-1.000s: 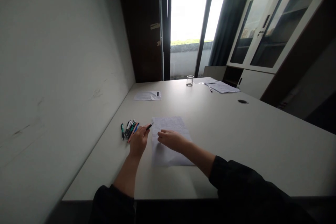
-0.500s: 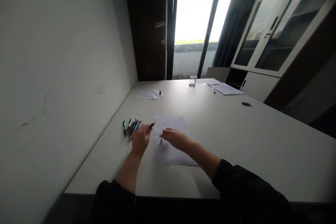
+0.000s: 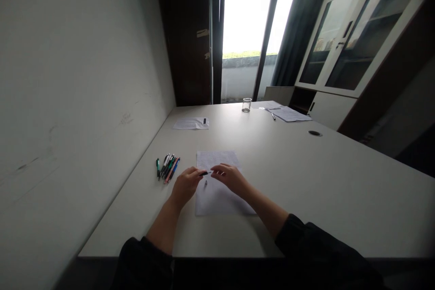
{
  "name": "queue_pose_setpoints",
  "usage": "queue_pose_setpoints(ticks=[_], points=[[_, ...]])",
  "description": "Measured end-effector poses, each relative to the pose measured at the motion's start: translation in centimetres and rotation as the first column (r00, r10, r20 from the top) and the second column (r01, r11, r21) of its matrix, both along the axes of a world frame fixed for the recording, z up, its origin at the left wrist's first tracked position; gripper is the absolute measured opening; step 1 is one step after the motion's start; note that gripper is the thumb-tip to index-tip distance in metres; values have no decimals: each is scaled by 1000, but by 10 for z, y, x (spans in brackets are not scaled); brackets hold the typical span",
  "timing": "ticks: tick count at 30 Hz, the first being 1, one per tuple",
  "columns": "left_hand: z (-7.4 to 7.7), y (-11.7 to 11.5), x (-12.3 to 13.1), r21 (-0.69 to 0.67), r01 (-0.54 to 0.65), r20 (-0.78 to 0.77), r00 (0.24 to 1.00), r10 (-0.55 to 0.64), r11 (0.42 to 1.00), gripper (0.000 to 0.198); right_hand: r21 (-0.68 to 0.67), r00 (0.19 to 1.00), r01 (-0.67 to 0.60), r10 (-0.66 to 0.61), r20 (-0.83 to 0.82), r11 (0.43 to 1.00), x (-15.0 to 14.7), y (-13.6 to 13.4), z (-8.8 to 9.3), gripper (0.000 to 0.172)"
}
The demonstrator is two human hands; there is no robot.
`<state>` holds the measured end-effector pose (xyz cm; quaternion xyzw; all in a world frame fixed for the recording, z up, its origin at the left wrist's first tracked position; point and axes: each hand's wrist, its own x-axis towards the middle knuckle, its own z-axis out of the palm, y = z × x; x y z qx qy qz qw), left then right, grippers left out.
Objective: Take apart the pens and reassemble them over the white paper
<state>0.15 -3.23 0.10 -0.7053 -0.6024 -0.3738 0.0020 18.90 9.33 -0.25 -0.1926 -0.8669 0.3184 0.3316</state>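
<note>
My left hand point(image 3: 186, 185) is closed round a dark pen point(image 3: 204, 173) and holds it level over a written sheet of paper point(image 3: 220, 195). My right hand point(image 3: 231, 176) meets the pen's right end with its fingertips pinched there. A small pale piece point(image 3: 205, 183), maybe a cap, lies on the sheet just below the pen. Several pens point(image 3: 167, 167) in green, black, blue and pink lie in a row left of the sheet.
The white table point(image 3: 306, 181) runs along the wall on the left. At its far end stand a glass point(image 3: 246, 104), a folded paper point(image 3: 191, 123) with a black clip, and more sheets point(image 3: 288, 113) with a pen. A cable hole point(image 3: 314, 133) sits right.
My left hand has brought the pen from beside the pen row to above the sheet. My right hand has lifted off the paper and come to the pen's tip. The small piece now lies on the sheet.
</note>
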Motion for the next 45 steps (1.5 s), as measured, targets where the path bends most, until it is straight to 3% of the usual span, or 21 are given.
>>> queue_pose_setpoints(ticks=[6,18,27,29,32,34,37,41,45], points=[[1,1,2,-7,17,-29,999,-17,1000,30,67,1000,13,-13,2,998,-1,-5,1,15],[-2,0,1,-43,38,-40,998,-40,998,42,-226,991,28,-57,-122,974,-1,-2,-3,18],[-5,1,-3,-32,16,-52,999,-18,999,45,-249,970,109,-158,-184,962,1,-1,-1,20],[-5,1,-4,-19,-25,-62,998,23,1000,44,-160,971,136,-163,-172,978,3,-1,0,19],[-4,1,-5,5,-92,-79,993,92,996,41,111,994,104,-99,-54,988,7,-2,1,15],[-4,1,-5,13,-122,-87,989,123,992,40,311,995,33,-60,79,950,9,-4,3,14],[-3,0,-4,14,-137,-87,987,138,990,41,532,965,-84,-64,253,843,9,-10,4,17],[-3,0,-4,7,-127,-83,988,127,992,42,661,929,-179,-95,357,728,5,-14,3,24],[-2,1,-5,5,-123,-73,990,123,992,43,689,913,-229,-93,396,688,3,-14,1,26]])
